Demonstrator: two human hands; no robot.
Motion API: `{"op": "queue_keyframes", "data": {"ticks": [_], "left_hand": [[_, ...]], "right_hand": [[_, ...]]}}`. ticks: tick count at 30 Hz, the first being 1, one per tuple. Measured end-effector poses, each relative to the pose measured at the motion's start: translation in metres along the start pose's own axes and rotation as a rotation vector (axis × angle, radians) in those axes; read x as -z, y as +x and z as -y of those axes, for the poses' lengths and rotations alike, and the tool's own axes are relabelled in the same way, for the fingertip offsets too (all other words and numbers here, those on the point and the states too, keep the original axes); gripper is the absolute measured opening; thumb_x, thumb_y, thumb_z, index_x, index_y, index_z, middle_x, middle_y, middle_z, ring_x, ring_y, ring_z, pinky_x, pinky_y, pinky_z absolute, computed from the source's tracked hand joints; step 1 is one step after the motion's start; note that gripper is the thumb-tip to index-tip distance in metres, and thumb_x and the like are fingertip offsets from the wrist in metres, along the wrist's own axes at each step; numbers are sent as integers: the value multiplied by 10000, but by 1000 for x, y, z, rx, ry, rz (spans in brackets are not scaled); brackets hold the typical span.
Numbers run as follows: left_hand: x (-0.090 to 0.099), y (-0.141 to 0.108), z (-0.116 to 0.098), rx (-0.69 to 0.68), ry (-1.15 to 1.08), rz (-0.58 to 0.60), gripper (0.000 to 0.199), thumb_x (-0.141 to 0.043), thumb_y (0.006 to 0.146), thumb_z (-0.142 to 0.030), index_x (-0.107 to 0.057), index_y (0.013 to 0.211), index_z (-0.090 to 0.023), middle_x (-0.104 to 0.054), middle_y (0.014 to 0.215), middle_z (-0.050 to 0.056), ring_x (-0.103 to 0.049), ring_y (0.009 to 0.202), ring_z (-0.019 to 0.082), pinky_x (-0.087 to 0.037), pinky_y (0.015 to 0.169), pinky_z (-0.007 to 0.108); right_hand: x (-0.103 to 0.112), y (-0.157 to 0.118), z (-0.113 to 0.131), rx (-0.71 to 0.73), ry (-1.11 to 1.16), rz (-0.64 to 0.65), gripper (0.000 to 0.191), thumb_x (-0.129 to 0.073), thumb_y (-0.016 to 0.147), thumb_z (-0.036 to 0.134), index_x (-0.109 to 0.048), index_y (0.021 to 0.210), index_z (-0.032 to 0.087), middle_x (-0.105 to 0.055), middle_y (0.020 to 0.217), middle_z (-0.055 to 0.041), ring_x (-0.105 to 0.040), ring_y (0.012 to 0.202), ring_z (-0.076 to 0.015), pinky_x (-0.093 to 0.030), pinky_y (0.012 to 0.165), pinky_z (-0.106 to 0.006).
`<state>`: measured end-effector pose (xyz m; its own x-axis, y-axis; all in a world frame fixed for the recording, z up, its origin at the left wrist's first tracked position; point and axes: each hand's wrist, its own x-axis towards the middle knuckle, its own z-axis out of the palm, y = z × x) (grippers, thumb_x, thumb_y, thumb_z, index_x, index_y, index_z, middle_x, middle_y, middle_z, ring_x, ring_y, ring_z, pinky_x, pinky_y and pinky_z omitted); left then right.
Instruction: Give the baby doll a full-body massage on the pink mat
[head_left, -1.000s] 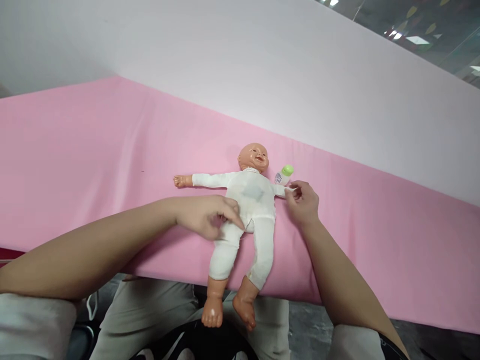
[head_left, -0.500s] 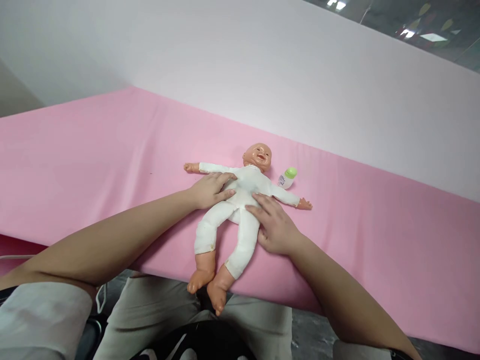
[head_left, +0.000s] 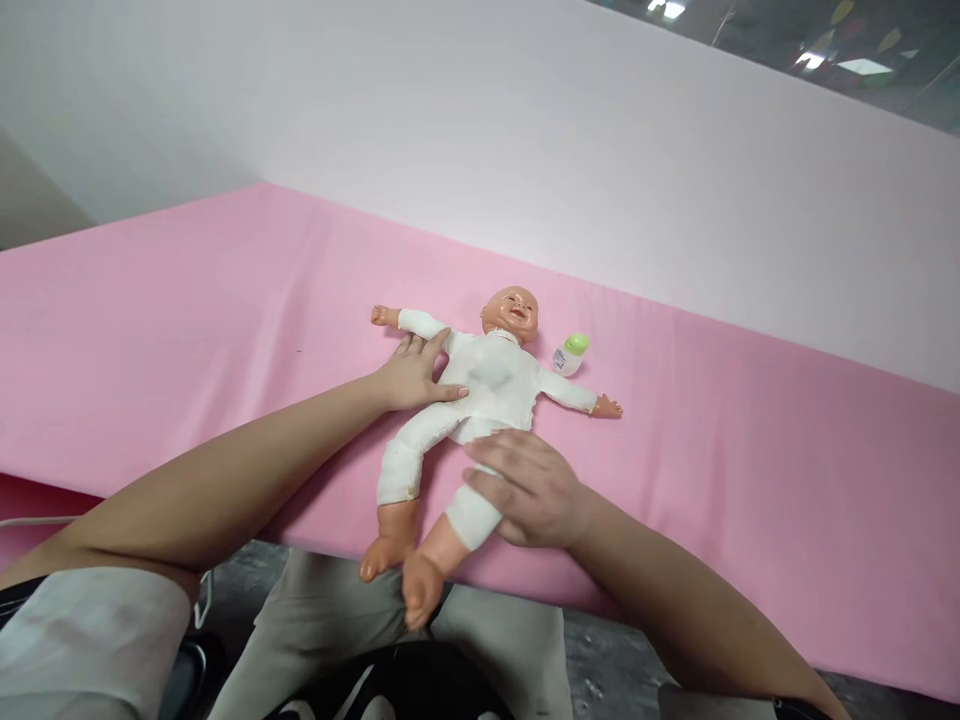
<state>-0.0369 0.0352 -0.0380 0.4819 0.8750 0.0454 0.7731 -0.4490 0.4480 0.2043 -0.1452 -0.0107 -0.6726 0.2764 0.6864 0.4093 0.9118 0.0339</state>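
A baby doll with a white cloth body lies on its back on the pink-covered table, head away from me and feet at the near edge. My left hand rests at its side, fingers apart near the doll's arm and thumb on the belly. Across the upper part of the leg on the right lies my right hand, its fingers bent over the limb; its thumb is mostly hidden. A small bottle with a green cap lies beside the doll's shoulder, touched by neither hand.
Pink cloth covers the table. A white wall or panel rises behind its far edge. My legs are under the near edge, and a white cable runs at the left.
My right hand has moved from the doll's belly down onto its leg, and both feet have shifted left. My left hand has slid outward from the chest to the side.
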Motion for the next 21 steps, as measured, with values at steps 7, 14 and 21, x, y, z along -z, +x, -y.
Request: {"op": "queue_keyframes", "data": {"ticks": [7,14,21], "left_hand": [[6,-9,-13,41,-6,-93,1303,-721,740,-831,-112,1733,-247,27,1781,230,78,1614,563,-161,1259,740],[7,-14,-21,-216,128,-190,910,-699,898,-603,-375,1665,-238,-12,1807,148,-8,1650,472,-172,1310,659],[5,-18,-27,-418,250,-159,542,-581,999,-336,-583,1532,-242,-217,1788,85,-197,1649,365,-279,1321,545]], "right_hand": [[7,-26,-42,-313,-202,-278,492,-627,981,212,-501,1449,298,-671,1379,-160,-693,1251,-314,-660,952,-533],[7,-35,-61,-532,-318,-217,363,-642,949,171,-672,1285,306,-710,1162,-140,-708,1114,-327,-645,908,-530],[5,-15,-49,-404,-175,-97,525,-617,901,179,-589,1419,255,-657,1394,-151,-660,1256,-331,-583,1042,-583]]}}
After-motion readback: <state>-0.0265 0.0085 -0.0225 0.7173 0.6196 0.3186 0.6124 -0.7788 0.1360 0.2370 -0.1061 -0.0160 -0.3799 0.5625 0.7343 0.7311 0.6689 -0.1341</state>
